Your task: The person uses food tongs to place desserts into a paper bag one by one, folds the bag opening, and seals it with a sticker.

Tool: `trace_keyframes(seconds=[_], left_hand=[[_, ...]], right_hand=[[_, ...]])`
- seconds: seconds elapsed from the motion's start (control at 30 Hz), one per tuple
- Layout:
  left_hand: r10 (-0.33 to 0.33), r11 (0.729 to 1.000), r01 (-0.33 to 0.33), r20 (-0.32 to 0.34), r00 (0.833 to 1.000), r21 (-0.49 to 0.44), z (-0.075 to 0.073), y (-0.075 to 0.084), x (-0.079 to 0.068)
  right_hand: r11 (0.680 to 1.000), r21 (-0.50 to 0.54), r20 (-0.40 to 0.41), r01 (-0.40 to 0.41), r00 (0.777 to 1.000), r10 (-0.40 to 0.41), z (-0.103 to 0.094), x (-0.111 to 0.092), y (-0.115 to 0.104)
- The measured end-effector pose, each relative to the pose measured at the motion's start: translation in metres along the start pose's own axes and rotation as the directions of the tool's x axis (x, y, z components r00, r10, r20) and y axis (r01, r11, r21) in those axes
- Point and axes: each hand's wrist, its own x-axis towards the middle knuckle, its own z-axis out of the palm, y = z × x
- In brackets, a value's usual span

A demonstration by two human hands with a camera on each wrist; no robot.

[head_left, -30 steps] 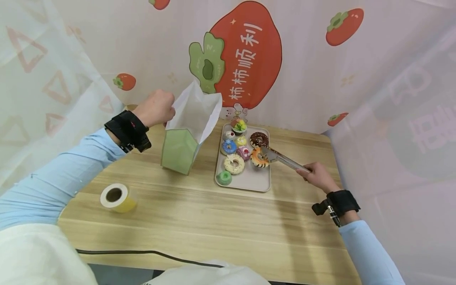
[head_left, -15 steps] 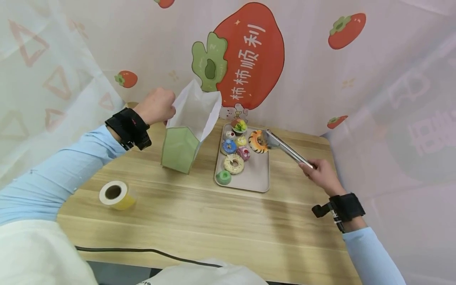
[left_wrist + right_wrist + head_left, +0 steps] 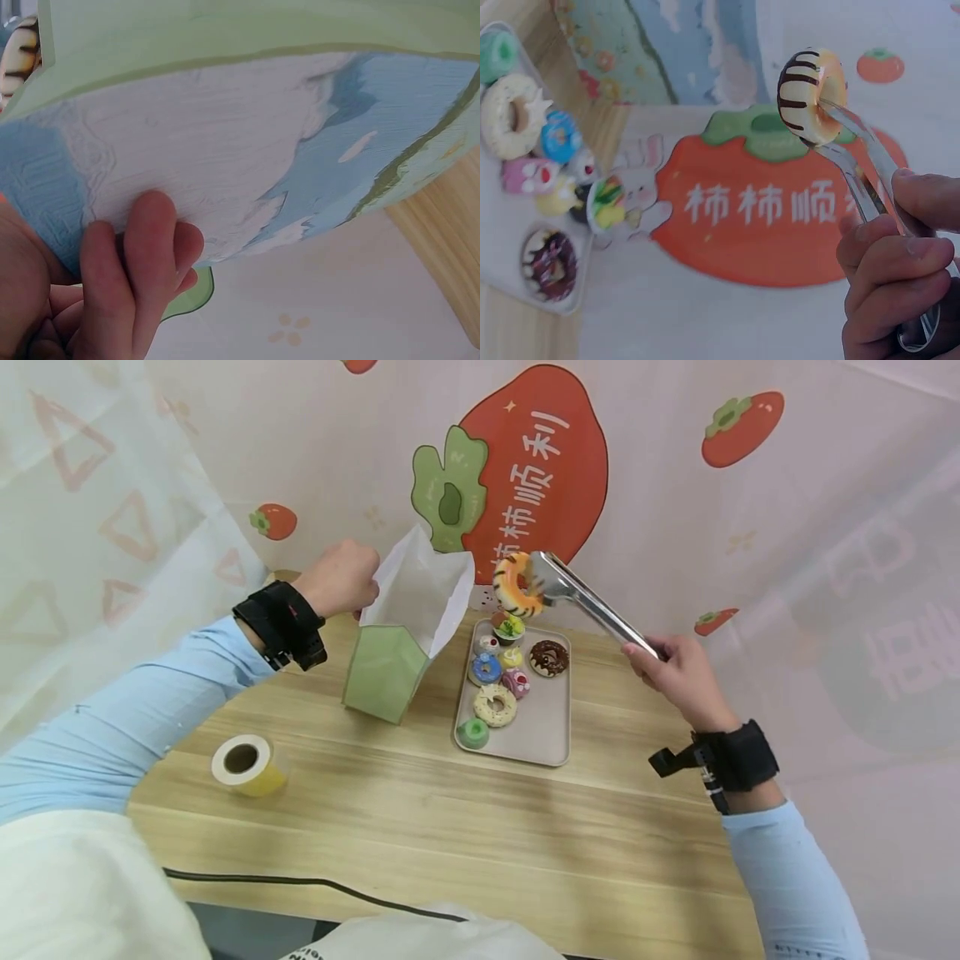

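Observation:
Metal tongs (image 3: 596, 604) are gripped in my right hand (image 3: 678, 677). Their tips pinch an orange donut with dark stripes (image 3: 513, 585), held in the air above the back of the tray. In the right wrist view the striped donut (image 3: 810, 96) hangs tilted, one tong tip through its hole. My left hand (image 3: 341, 578) holds the upper edge of a green paper bag (image 3: 385, 672) that stands on the table, its white mouth spread open. Curled fingers press the bag's printed side (image 3: 225, 150) in the left wrist view; the thumb is mostly hidden.
A beige tray (image 3: 543, 739) carries a chocolate donut (image 3: 549, 657), a cream donut (image 3: 495, 705), a blue donut (image 3: 486, 668), a small green donut (image 3: 473, 732) and several small cakes. A yellow-and-white roll (image 3: 247, 764) stands front left. A black cable (image 3: 315, 882) crosses the table's front edge.
The tongs have lifted the striped donut off the tray, moving it up and left toward the bag. My right hand rose with it. The left hand and bag stay nearly still.

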Motion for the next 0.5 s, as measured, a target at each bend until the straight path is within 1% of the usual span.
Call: trace_keyframes(seconds=[0.1, 0.2, 0.27, 0.37, 0.5], left_hand=[[0.0, 1.0, 0.0, 0.003, 1.0, 0.005, 0.0, 0.0, 0.001], [-0.008, 1.0, 0.008, 0.009, 1.0, 0.01, 0.0, 0.001, 0.002], [-0.016, 1.0, 0.016, 0.013, 1.0, 0.011, -0.001, 0.0, 0.001], [-0.022, 1.0, 0.022, 0.019, 1.0, 0.016, -0.001, 0.0, 0.001], [-0.027, 0.999, 0.026, 0.01, 1.0, 0.03, -0.002, -0.001, -0.001]], right_hand=[[0.997, -0.058, 0.017, 0.043, 0.999, -0.042, 0.006, 0.015, -0.02], [0.987, -0.13, 0.032, 0.097, 0.995, -0.093, 0.016, 0.033, -0.036], [0.974, -0.186, 0.045, 0.13, 0.991, -0.123, 0.024, 0.046, -0.046], [0.955, -0.246, 0.089, 0.165, 0.985, -0.147, 0.037, 0.063, -0.058], [0.916, -0.324, 0.164, 0.237, 0.968, -0.192, 0.053, 0.08, -0.074]])
